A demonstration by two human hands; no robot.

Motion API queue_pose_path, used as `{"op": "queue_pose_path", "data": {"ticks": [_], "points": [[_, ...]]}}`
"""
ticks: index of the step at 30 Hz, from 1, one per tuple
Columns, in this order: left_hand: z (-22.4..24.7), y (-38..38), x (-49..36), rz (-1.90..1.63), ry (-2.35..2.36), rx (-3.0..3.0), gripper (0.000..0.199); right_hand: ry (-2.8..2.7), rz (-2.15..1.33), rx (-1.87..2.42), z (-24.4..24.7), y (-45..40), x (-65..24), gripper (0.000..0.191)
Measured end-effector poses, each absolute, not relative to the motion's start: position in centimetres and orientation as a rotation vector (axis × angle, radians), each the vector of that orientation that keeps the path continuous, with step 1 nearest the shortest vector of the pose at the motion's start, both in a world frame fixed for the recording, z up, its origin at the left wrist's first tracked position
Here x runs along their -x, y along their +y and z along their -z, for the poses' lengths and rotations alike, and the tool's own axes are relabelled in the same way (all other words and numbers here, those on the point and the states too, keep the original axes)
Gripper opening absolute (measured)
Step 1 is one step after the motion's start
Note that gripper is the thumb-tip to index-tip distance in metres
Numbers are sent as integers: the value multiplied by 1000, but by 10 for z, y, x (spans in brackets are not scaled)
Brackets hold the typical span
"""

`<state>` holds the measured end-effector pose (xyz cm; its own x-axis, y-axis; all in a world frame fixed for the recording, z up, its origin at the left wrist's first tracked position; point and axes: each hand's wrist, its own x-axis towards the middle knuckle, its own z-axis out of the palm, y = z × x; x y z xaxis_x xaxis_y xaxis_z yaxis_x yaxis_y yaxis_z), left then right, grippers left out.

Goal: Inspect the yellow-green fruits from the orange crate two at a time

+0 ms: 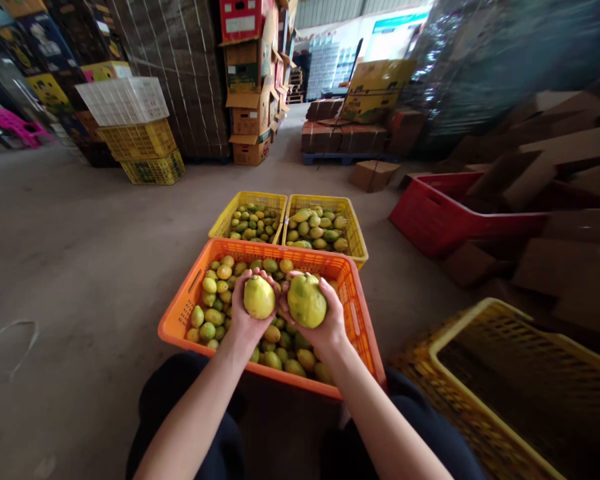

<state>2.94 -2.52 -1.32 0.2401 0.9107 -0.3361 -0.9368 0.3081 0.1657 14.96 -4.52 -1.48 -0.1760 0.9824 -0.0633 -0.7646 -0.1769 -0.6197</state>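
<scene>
Over the orange crate (356, 293), my left hand (243, 321) is closed around a yellow lemon (259, 297) with its top tipped up. Right beside it, my right hand (332, 321) cups a larger, bumpy yellow-green lemon (307, 301). Fingers of both hands wrap the fruit from below and the sides. Many smaller lemons (213, 317), green to yellow, fill much of the orange crate beneath my hands, which hide part of them.
Behind the orange crate stand two yellow crates of fruit, the left one (220, 221) and the right one (359, 241). An open yellow crate (460, 320) is at my right, and a red bin (420, 217) with cardboard lies beyond. Stacked crates (140, 140) and cartons (245, 120) stand farther back.
</scene>
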Motion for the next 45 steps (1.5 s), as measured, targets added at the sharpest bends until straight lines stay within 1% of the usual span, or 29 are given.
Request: {"op": "queue_pose_path", "data": {"ticks": [3, 8, 11, 14, 18, 20, 24, 28, 33, 37, 40, 45], "points": [[11, -28, -25, -1233, 405, -11, 18, -639, -1708, 475, 14, -48, -150, 42], [-2, -31, -19, -1106, 487, -150, 35, -675, -1733, 455, 20, -51, -151, 47], [-8, -32, -18, -1081, 560, -183, 40, -657, -1720, 467, 24, -50, -151, 48], [-8, -31, -18, -1067, 571, -111, 35, -651, -1730, 454, 24, -48, -152, 46], [2, -26, -20, -1178, 592, 27, 15, -528, -1795, 563, 21, -42, -151, 50], [9, -22, -21, -1241, 668, 82, 8, -415, -1799, 636, 21, -39, -150, 47], [23, -14, -23, -1276, 777, 143, 13, -155, -1742, 789, 23, -35, -146, 31], [25, -13, -26, -1188, 789, 182, 14, -29, -1663, 939, 23, -36, -145, 22], [22, -15, -27, -1168, 874, 157, 17, 13, -1634, 1030, 21, -35, -149, 19], [23, -14, -27, -1225, 909, 131, 14, 8, -1648, 1065, 25, -34, -149, 18], [24, -13, -25, -1264, 950, 72, 17, -29, -1621, 1080, 25, -34, -147, 15], [23, -12, -24, -1174, 899, 146, 20, -32, -1630, 1093, 21, -35, -145, 17]]}}
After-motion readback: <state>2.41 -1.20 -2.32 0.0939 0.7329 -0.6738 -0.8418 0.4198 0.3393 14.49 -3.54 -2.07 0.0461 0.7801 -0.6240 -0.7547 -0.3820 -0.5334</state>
